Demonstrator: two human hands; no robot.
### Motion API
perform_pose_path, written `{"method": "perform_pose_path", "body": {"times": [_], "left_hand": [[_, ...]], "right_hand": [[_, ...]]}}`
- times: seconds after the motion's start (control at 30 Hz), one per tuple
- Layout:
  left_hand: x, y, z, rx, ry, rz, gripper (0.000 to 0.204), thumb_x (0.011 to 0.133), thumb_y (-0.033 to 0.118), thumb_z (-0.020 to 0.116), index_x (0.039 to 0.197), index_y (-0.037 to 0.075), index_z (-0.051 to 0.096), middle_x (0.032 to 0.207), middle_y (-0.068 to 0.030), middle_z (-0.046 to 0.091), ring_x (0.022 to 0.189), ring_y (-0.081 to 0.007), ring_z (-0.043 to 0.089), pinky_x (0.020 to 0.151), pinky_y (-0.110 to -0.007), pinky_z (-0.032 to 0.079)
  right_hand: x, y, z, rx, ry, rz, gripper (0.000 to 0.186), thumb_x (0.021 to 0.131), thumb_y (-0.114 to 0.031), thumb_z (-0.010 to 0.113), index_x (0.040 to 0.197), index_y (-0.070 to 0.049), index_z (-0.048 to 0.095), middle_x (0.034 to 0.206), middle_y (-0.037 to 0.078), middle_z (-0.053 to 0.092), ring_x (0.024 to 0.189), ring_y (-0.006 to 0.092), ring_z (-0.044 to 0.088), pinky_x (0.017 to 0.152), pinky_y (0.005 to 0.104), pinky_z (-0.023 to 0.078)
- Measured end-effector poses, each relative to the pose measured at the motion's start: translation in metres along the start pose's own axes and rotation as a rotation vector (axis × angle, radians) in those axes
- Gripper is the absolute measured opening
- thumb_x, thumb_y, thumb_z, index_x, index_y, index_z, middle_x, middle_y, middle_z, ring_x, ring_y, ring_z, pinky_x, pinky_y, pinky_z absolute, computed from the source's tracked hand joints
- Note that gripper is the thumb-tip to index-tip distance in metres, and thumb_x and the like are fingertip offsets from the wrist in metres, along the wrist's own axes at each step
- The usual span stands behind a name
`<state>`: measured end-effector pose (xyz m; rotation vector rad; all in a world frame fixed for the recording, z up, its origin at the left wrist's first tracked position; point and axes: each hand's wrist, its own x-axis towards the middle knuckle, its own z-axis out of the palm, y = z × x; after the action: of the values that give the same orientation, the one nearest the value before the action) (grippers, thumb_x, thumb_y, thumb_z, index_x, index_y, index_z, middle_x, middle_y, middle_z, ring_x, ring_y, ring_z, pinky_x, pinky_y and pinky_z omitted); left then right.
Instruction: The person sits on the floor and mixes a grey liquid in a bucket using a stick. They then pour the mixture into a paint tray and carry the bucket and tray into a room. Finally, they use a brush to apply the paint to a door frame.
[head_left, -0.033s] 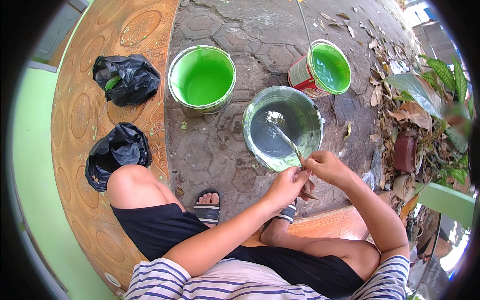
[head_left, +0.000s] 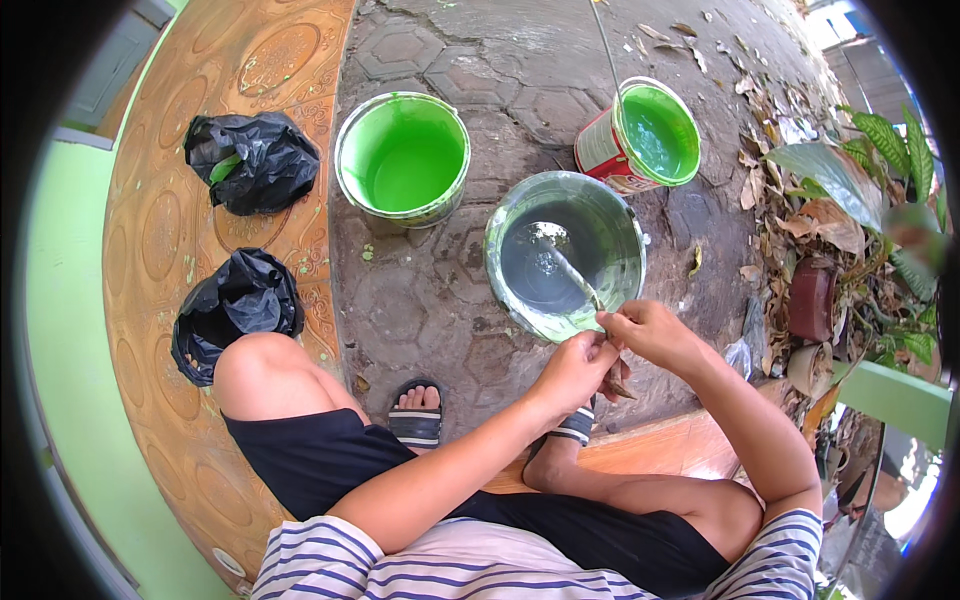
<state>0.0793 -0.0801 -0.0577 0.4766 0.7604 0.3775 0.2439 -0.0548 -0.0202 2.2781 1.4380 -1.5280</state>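
I see both hands, left hand and right hand, pinched shut on the thin stick over the bucket; probably light, stiff, paint-slick, best gripped at its dry top

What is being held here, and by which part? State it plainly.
Both hands, left hand and right hand, grip the near end of a thin stick whose far end dips into the grey-water bucket.

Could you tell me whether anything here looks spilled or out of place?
Yes: small green paint splashes dot the grey paving stones beside the green plastic bucket, and dry brown leaves litter the right side.
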Motion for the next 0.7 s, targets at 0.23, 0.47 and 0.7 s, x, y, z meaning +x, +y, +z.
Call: {"method": "perform_pose_path", "body": {"times": [0.23,0.47,0.7], "left_hand": [[-0.021,0.02,-0.033,0.464,0.265,0.027,0.035,0.096,0.035,0.061,0.093,0.0,0.063,0.073,-0.0083,0.067,0.062,-0.0114,0.062,0.053,-0.027,0.049],[0.02,0.015,-0.115,0.449,0.692,0.22,0.038,0.097,0.035,0.06,0.106,0.0,0.051,0.1,-0.0089,0.061,0.088,-0.015,0.061,0.067,-0.032,0.056],[0.023,0.012,-0.119,0.279,0.512,0.32,0.022,0.098,0.022,0.061,0.102,0.003,0.05,0.097,-0.006,0.062,0.084,-0.012,0.062,0.07,-0.031,0.055]], "right_hand": [[-0.008,0.009,-0.009,-0.029,0.07,0.063,0.036,0.088,-0.033,0.061,0.093,0.003,0.064,0.076,0.018,0.07,0.078,0.0284,0.07,0.072,0.0415,0.054],[-0.033,0.015,-0.012,-0.22,0.261,-0.063,0.026,0.091,-0.024,0.058,0.098,0.001,0.055,0.074,0.024,0.065,0.077,0.0419,0.065,0.073,0.049,0.05],[-0.04,0.025,-0.001,-0.275,0.302,-0.202,0.023,0.09,-0.018,0.056,0.105,-0.001,0.053,0.081,0.025,0.065,0.08,0.0442,0.063,0.074,0.0523,0.048]]}}
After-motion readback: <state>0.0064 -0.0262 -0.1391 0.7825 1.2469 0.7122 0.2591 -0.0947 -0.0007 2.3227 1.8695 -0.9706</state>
